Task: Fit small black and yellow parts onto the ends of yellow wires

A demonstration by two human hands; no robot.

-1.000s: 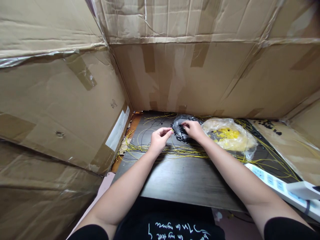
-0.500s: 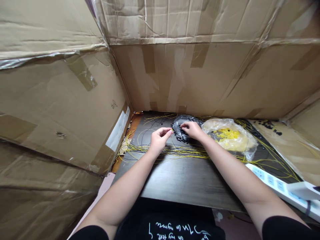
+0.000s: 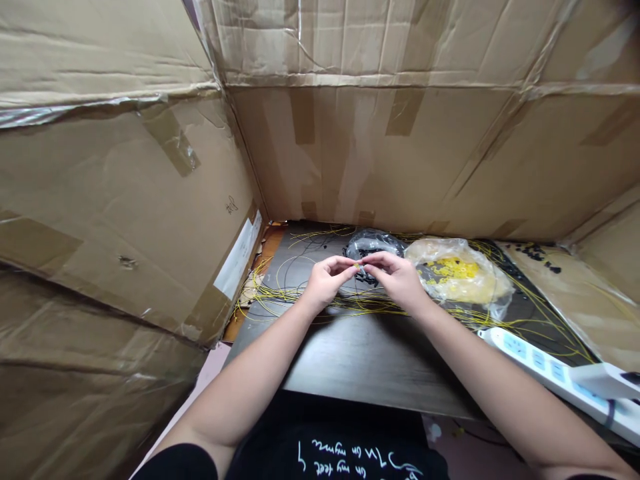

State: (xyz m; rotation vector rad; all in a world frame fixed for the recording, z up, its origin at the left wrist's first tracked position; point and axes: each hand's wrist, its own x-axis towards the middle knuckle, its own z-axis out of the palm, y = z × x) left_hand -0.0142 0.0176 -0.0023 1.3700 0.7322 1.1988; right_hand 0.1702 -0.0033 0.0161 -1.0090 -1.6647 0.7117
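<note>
My left hand (image 3: 324, 283) pinches a small yellow plastic piece (image 3: 357, 267) between thumb and fingertips. Tip to tip with it, my right hand (image 3: 401, 280) is closed in a pinch as well; what it holds is too small to make out. Just behind my fingers lies an open clear bag (image 3: 376, 238) with small black pieces (image 3: 367, 278) in it and spilling from its front. To the right of that sits a second clear bag (image 3: 493, 288) of small yellow pieces (image 3: 457, 268). Long yellow and black wires (image 3: 280, 297) run across the tabletop beneath my hands.
Taped cardboard walls (image 3: 350, 160) enclose the dark table (image 3: 350, 360) at the back and both sides. A white power strip (image 3: 540, 363) with a plug lies at the right front. Loose black pieces (image 3: 535, 252) are scattered on cardboard at the back right.
My right hand has come out of the bag of black pieces, moving nearer to meet my left fingertips. My left hand has shifted slightly right, still pinching the yellow piece.
</note>
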